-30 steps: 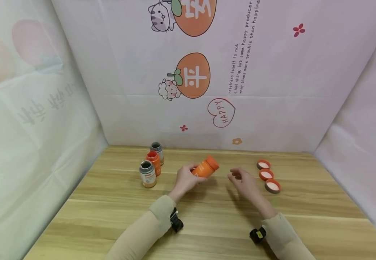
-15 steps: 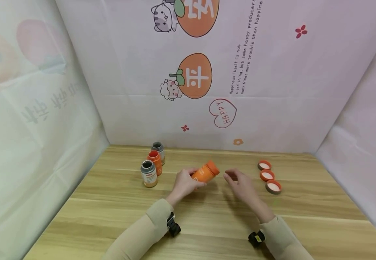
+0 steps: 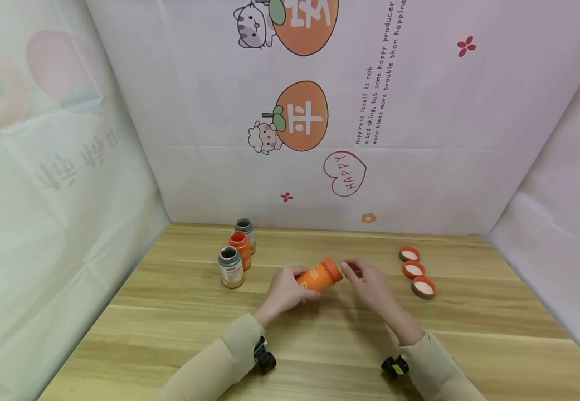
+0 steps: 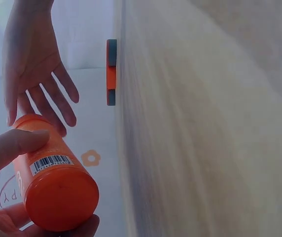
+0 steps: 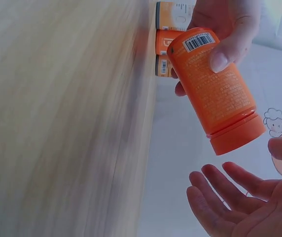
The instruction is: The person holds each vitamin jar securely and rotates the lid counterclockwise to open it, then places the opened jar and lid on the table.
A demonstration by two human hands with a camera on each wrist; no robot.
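An orange bottle [image 3: 317, 278] with an orange screw cap [image 3: 334, 269] is tilted above the table. My left hand [image 3: 283, 291] grips the bottle's body, thumb on one side and fingers round the other. The cap points toward my right hand [image 3: 371, 285]. In the right wrist view, the right hand's spread, slightly bent fingers lie just short of the cap [image 5: 238, 134], with a small gap between. The left wrist view shows the bottle's base [image 4: 61, 198] and a barcode label near it.
Three uncapped bottles stand at the left: a grey-necked one [image 3: 232, 274], an orange one [image 3: 244, 257] and another grey-necked one [image 3: 250, 238]. Three caps [image 3: 409, 254] lie in a row, pale insides up, at the right. A printed sheet [image 3: 420, 184] rises behind the wooden table [image 3: 320, 356].
My right hand has moved left, closer to the cap. The left hand has lowered the bottle's capped end slightly toward it. The standing bottles and loose caps stay in place.
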